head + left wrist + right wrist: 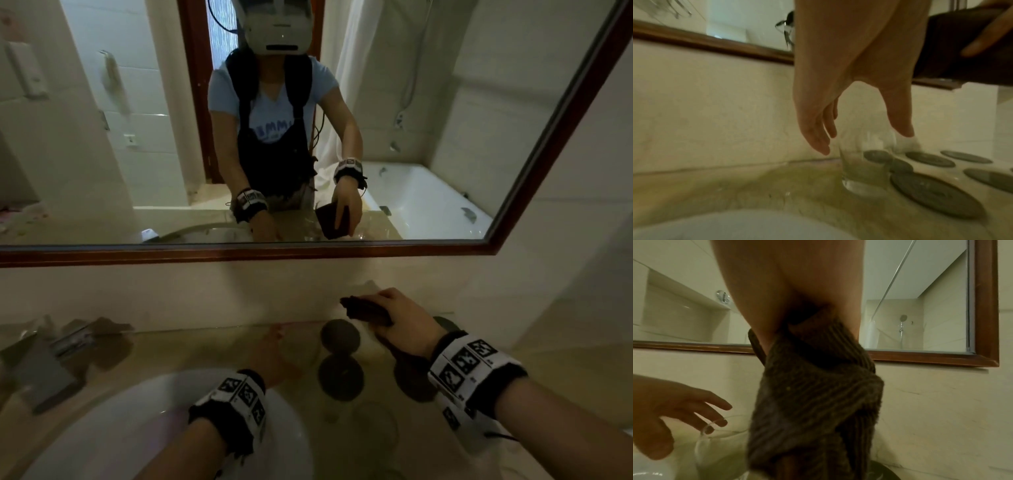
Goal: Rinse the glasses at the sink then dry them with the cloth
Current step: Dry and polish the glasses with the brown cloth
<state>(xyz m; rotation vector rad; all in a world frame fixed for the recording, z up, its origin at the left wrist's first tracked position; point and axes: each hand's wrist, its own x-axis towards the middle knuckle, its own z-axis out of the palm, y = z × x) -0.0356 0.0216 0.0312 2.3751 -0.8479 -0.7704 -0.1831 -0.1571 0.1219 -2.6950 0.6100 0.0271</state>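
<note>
- Tabletop (191,346): bare strip runs between the sink (102,428) rim and the back wall.
- Cloth (813,402): grasped in the right hand (404,322), raised above the coasters (935,194).
- Glass (863,165): upright beside the coasters; left hand (838,91) above it, fingers (818,139) released, spread.

Bare beige stone counter (735,186) lies open left of the upright clear drinking glass (865,164), while round dark grey coasters (935,193) crowd its right side.
</note>
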